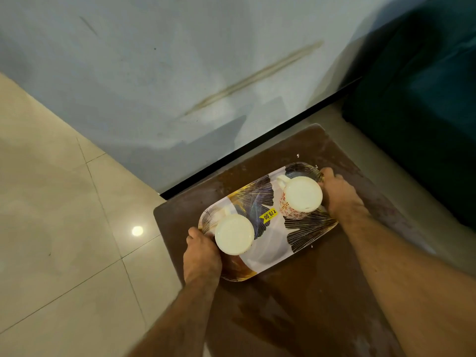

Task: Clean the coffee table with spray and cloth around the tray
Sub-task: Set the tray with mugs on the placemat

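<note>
Looking down from the head view: brown coffee table (304,300) fills lower centre to lower right of frame, top streaked and blotchy with pale smears and a few white specks near the tray. Far edge sits close to a pale blue-grey wall (159,73) with a long brownish scuff mark; black skirting strip (257,148) runs diagonally at its base. Cream tiled floor (56,202) across the left half, one bright light reflection on it. Dark teal upholstered seat (422,119) at upper right, just beside the table's right edge.

Tray (270,235): rectangular, white with dark fan-leaf pattern, yellow price sticker (268,215) at middle. Whether it rests on the table or is lifted, cannot tell. Two mugs on it, both white inside, contents not discernible: plain mug (234,234) at the tray's lower-left end, red-patterned mug (300,197) at upper-right end, handle pointing upper left.

Left hand (202,256) grips the tray's lower-left short edge, fingers curled on the rim. Right hand (340,194) grips the upper-right short edge beside the patterned mug.
</note>
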